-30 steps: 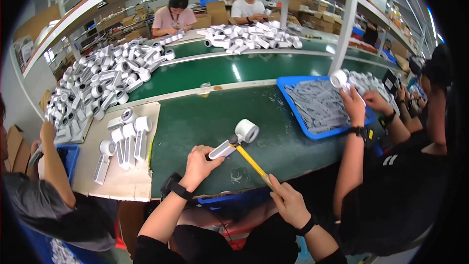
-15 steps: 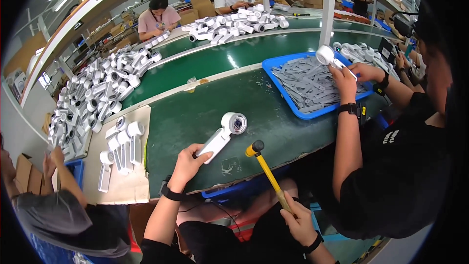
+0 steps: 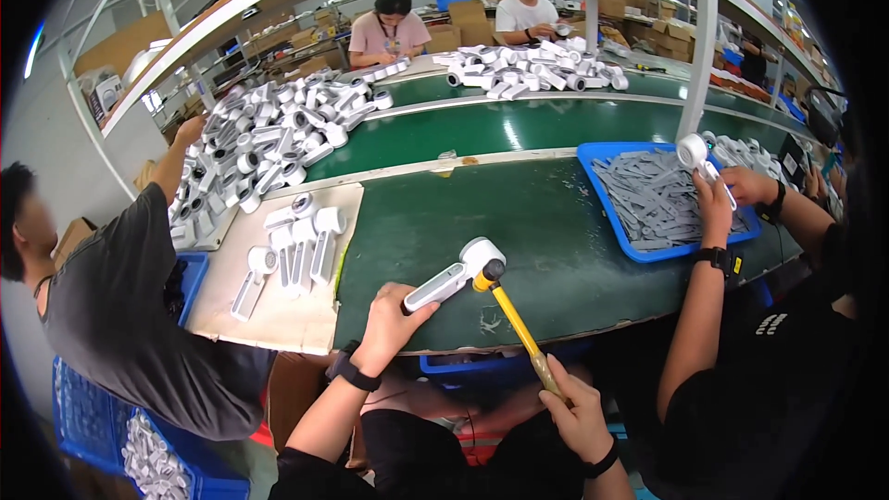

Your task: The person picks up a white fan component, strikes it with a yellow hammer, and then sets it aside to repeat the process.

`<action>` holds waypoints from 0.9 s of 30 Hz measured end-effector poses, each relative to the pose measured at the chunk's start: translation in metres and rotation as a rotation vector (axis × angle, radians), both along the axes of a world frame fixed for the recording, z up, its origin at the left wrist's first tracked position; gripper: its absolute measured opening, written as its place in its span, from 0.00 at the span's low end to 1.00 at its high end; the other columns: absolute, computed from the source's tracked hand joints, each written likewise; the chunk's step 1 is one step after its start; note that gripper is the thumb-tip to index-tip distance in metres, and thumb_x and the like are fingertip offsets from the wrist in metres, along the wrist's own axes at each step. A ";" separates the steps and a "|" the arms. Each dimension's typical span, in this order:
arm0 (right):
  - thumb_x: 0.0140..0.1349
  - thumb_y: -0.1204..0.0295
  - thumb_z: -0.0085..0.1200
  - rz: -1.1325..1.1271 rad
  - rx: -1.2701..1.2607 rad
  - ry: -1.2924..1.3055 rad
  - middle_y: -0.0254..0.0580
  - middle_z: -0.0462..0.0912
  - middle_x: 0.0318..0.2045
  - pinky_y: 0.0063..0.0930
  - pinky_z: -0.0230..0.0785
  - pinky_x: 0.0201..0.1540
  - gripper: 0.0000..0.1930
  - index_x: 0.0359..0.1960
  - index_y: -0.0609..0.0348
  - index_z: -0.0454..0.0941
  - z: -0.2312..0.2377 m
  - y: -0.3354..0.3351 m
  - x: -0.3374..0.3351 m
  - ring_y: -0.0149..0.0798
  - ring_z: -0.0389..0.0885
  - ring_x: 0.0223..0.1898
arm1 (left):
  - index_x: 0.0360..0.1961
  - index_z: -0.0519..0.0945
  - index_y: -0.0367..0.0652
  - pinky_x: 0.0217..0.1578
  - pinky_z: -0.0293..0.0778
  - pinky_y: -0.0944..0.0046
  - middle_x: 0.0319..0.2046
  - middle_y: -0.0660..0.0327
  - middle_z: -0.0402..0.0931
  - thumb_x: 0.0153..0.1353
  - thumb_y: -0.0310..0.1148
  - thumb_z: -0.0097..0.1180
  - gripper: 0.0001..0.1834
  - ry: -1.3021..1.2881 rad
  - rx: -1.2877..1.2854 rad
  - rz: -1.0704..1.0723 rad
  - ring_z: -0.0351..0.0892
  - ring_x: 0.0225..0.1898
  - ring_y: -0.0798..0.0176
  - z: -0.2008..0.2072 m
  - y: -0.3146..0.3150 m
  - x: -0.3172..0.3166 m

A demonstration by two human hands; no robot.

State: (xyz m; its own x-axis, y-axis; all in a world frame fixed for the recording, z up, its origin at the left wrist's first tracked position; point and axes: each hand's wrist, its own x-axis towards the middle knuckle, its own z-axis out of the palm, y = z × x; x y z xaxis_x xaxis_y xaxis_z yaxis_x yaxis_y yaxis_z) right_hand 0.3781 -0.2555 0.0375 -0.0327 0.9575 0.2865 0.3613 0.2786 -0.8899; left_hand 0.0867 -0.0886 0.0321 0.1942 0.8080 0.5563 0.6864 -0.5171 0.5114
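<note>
My left hand (image 3: 391, 324) grips the handle of a white handheld fan (image 3: 437, 287) just above the near part of the green table (image 3: 407, 213). The fan's round head points away to the right. My right hand (image 3: 579, 415) is closed round the lower end of a small hammer (image 3: 519, 322) with a yellow shaft and a black-capped head. The hammer's head overlaps the near side of the fan's head; whether they touch I cannot tell.
Several white fans (image 3: 298, 250) lie on a cardboard sheet (image 3: 218, 301) at left, beside a large fan pile (image 3: 269, 130). A blue tray (image 3: 639, 255) of grey strips stands at right. Co-workers sit on both sides and across the belt (image 3: 482, 125).
The fan has tilted flatter, and the hammer's head now meets its outline. My view has swung left. The co-worker at left now reaches to the fan pile.
</note>
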 end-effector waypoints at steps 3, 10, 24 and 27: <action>0.59 0.81 0.57 0.024 0.068 -0.091 0.40 0.74 0.27 0.24 0.64 0.31 0.29 0.64 0.64 0.69 0.024 0.015 -0.003 0.32 0.72 0.27 | 0.35 0.84 0.36 0.44 0.74 0.57 0.33 0.53 0.80 0.51 0.32 0.70 0.13 -0.029 -0.061 0.054 0.79 0.39 0.51 0.004 0.001 0.004; 0.60 0.81 0.56 0.002 0.315 -0.109 0.43 0.74 0.29 0.30 0.68 0.34 0.29 0.65 0.65 0.67 0.021 0.028 -0.023 0.38 0.74 0.28 | 0.38 0.85 0.38 0.43 0.74 0.58 0.32 0.53 0.80 0.51 0.30 0.70 0.13 -0.124 -0.168 0.065 0.79 0.38 0.52 -0.001 0.005 0.008; 0.62 0.80 0.55 0.046 0.169 -0.277 0.46 0.71 0.27 0.33 0.67 0.32 0.27 0.65 0.61 0.68 0.036 0.029 -0.038 0.45 0.72 0.26 | 0.35 0.85 0.39 0.43 0.74 0.54 0.32 0.54 0.80 0.48 0.31 0.71 0.13 -0.152 -0.179 0.061 0.78 0.39 0.49 -0.003 0.006 0.003; 0.62 0.81 0.55 0.082 0.108 -0.344 0.45 0.71 0.27 0.31 0.67 0.32 0.28 0.65 0.62 0.68 0.025 0.036 -0.037 0.43 0.72 0.27 | 0.34 0.85 0.39 0.43 0.74 0.53 0.31 0.54 0.80 0.48 0.31 0.70 0.12 -0.162 -0.156 0.059 0.78 0.39 0.49 -0.002 0.007 0.005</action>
